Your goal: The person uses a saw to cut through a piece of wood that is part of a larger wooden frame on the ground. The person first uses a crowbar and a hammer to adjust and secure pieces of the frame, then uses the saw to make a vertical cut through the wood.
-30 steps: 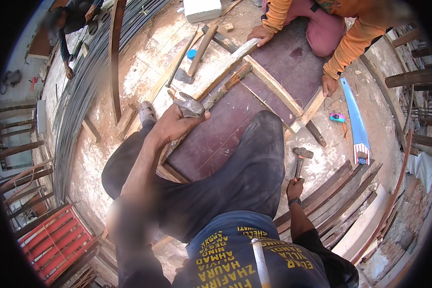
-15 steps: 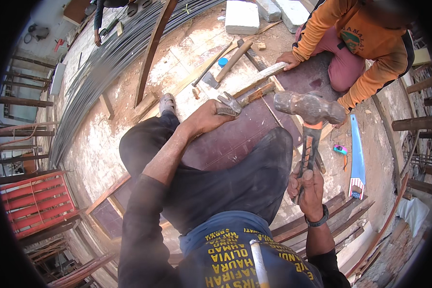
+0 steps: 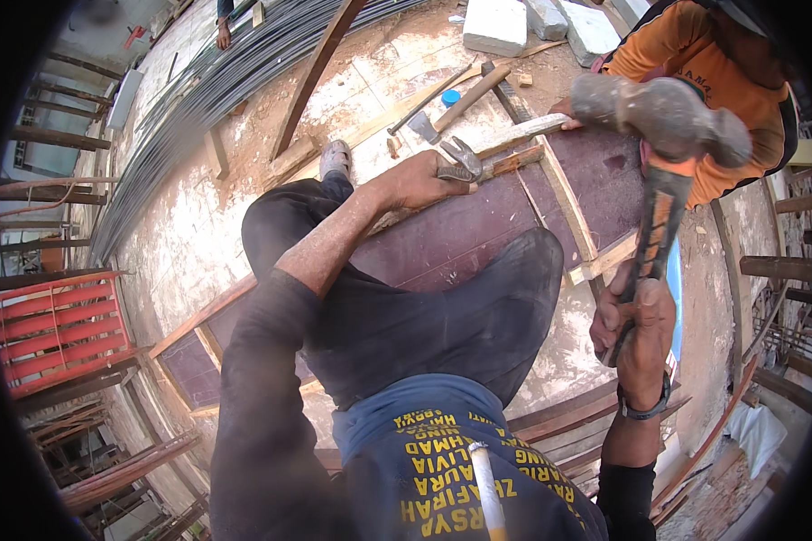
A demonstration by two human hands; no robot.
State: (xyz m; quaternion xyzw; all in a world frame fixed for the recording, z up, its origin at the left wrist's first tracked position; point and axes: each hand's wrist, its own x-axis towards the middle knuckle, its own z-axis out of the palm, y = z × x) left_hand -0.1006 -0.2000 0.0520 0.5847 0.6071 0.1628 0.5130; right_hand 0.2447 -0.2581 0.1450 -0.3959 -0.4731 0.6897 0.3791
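Note:
My right hand (image 3: pixel 639 329) is wrapped round the black and orange handle of a heavy hammer (image 3: pixel 654 194), its big steel head raised up at the right. My left hand (image 3: pixel 410 182) grips a claw hammer (image 3: pixel 461 164) by its head end, claw upward; most of its handle is hidden. That claw hammer rests at the end of a short wooden strip (image 3: pixel 517 161) along the far edge of a dark red-brown panel (image 3: pixel 433 234). Across the panel, a co-worker in an orange top (image 3: pixel 636 54) has a hand (image 3: pixel 566 113) on a pale batten (image 3: pixel 521 133).
Beyond the panel lie a hatchet (image 3: pixel 424 126), a wooden-handled hammer (image 3: pixel 474 96) and a blue cap (image 3: pixel 450 97). Long steel bars (image 3: pixel 198 117) spread at the far left. A blue saw blade (image 3: pixel 675 298) shows behind my right hand. White blocks (image 3: pixel 496 27) stand far off.
My right hand has lifted the heavy hammer up and to the right. My left hand keeps hold of the claw hammer at the strip. The whole view has shifted somewhat.

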